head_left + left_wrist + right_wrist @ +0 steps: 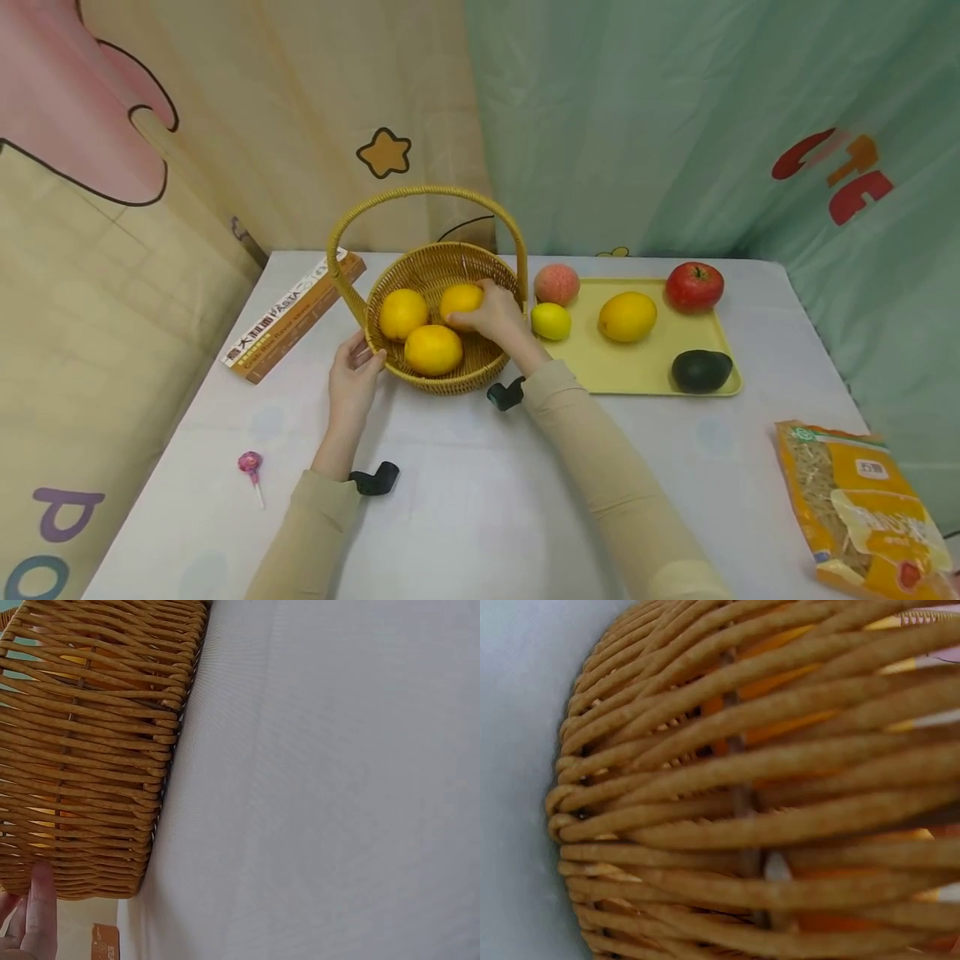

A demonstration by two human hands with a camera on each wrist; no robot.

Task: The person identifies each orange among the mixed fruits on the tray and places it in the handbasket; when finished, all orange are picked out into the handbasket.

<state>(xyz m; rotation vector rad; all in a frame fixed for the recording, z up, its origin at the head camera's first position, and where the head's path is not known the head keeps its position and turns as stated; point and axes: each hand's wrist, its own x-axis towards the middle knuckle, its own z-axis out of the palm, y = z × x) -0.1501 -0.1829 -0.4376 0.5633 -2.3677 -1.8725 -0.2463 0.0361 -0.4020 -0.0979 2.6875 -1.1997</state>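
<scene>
A wicker basket with a tall arched handle stands at the back middle of the table. Inside it are three yellow oval fruits, perhaps lemons or mangoes: one at the left, one in front and one at the right. My right hand reaches over the basket's rim and grips the right-hand fruit between thumb and fingers. At the basket's left side, my left hand holds the rim, thumb on top. In the left wrist view its fingers touch the woven wall. Only wicker fills the right wrist view's foreground.
Right of the basket, a yellow tray bears a yellow fruit, an apple and an avocado. A peach and small lemon are at its left edge. Around lie a pasta box, lollipop and pasta bag.
</scene>
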